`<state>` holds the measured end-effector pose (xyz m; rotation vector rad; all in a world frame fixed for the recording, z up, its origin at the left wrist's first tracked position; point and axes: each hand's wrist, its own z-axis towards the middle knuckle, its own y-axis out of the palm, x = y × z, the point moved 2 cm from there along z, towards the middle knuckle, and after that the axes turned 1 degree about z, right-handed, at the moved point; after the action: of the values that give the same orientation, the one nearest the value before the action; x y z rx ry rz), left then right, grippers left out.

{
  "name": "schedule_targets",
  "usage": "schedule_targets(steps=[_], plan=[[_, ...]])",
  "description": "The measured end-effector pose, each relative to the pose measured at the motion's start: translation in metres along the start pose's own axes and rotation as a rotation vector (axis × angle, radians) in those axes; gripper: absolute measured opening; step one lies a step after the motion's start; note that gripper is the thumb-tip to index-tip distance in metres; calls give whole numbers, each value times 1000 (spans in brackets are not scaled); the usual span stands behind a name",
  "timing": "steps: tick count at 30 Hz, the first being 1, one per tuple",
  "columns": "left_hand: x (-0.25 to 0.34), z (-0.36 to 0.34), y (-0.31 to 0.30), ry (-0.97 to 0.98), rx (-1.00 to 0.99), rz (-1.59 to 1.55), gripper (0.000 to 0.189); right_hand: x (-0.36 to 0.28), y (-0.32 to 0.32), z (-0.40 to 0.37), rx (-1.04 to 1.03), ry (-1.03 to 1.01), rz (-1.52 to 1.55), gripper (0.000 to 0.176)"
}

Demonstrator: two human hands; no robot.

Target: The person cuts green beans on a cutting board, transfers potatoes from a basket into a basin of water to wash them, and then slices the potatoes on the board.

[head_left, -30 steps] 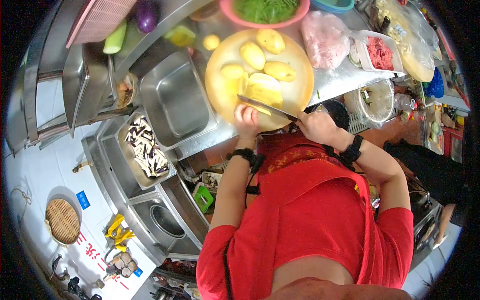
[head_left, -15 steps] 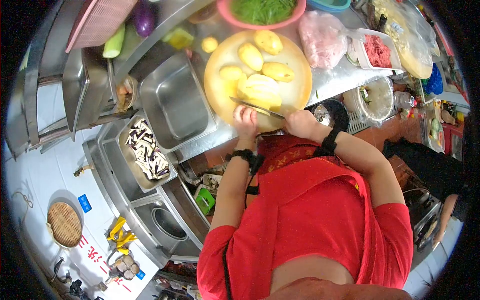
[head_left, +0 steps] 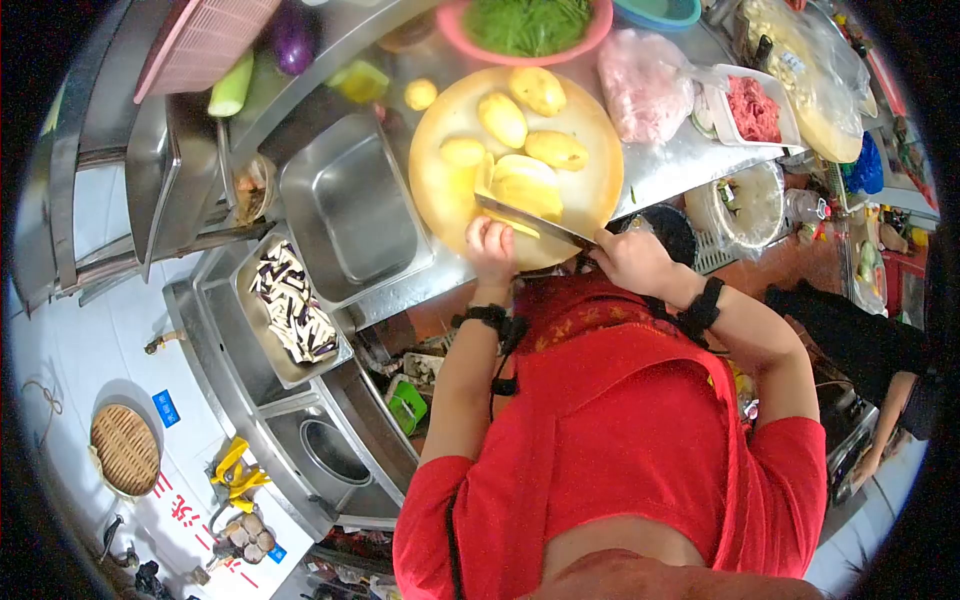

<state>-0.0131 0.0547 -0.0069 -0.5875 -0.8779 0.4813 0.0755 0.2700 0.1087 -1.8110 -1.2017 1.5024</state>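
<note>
A round cutting board (head_left: 585, 215) holds peeled potatoes (head_left: 503, 120) and a stack of cut potato (head_left: 525, 182). My right hand (head_left: 640, 262) is wrapped round the handle of a knife (head_left: 535, 217), its blade lying slanted along the near side of the stack. On the near side of the blade, my left hand (head_left: 490, 248) has its fingers curled against the cut potato, close to the steel. A thin yellow strip shows beside those fingertips. What lies under the left fingers is partly hidden.
An open steel pan (head_left: 425, 245) stands left of the board, and a tray of cut eggplant (head_left: 295, 310) is lower left. Behind the board is a pink basin of greens (head_left: 525, 25). Bagged meat (head_left: 645, 90) and a white tray of red meat (head_left: 755, 110) sit right. Another person's arm (head_left: 885, 425) shows far right.
My right hand has moved right and slightly down with the knife, whose blade has shifted right. My left hand stays nearly in place. A thin potato strip now shows on the blade's near side.
</note>
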Motion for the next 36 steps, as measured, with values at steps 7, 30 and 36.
schedule_targets(steps=[7, 30, 36], plan=[[-1, 1, 0, 65, 21, 9, 11, -4, -5, -4, -43, 22, -18, 28], [6, 5, -3, 16, 6, -29, 12, -3, -7, -5, 13, -4, -68, 25], [5, 5, -3, 60, 15, 56, 13, 0, -5, -4, 61, -46, -74, 24]])
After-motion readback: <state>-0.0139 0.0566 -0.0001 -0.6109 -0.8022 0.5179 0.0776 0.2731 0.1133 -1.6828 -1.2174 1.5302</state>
